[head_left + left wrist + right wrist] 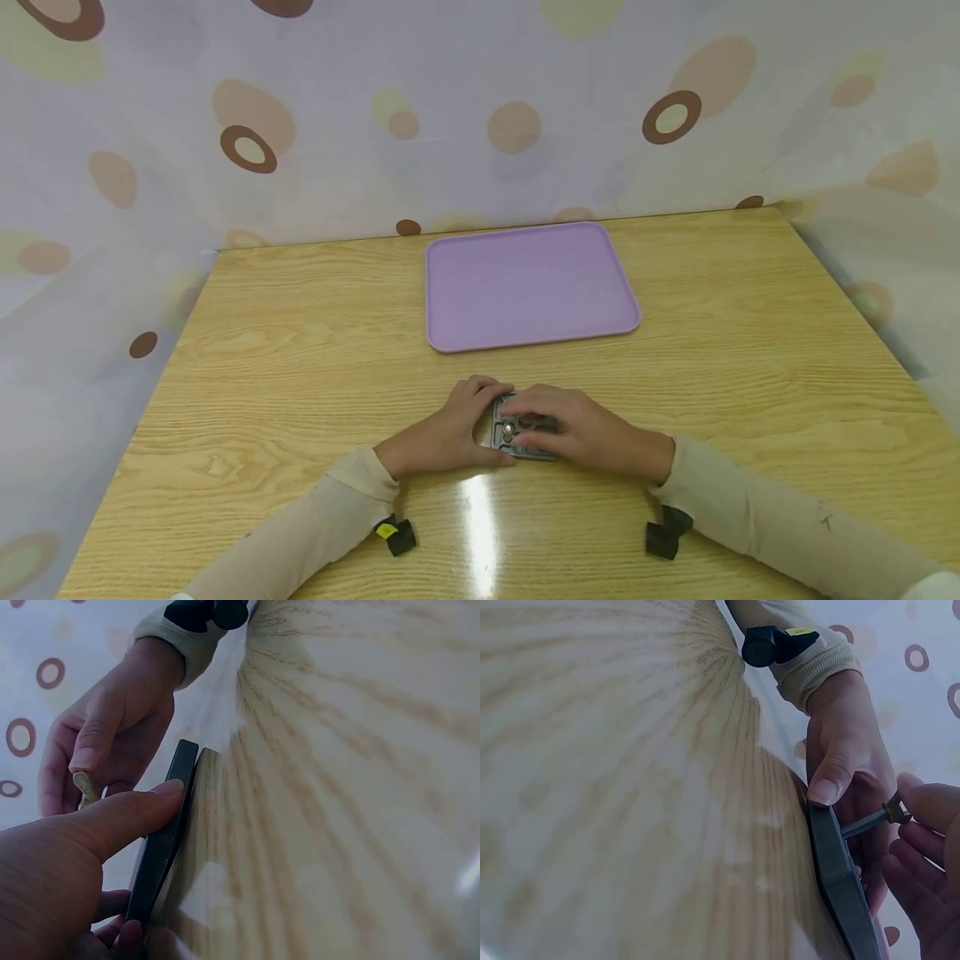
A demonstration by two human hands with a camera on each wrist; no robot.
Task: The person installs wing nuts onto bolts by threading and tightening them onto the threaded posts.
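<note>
A flat dark grey metal plate (536, 453) with cut-out shapes lies on the wooden table, between both hands. My left hand (450, 432) grips it across its left part, thumb at the near edge and fingers at the far edge. From the plate's face rises a threaded bolt (865, 823), which carries a brass-coloured wing nut (895, 809) near its free end. Thumb and fingers of my right hand (581, 427) pinch this nut from the right. In the left wrist view, the right thumb tip meets one wing of the nut (85, 787).
Beyond the hands, a shallow purple tray (532, 287) lies on the table (300, 358) near its back edge. A white cloth (450, 108) with brown and beige spots hangs behind and at both sides. Black wrist cameras (663, 536) hang under both sleeves.
</note>
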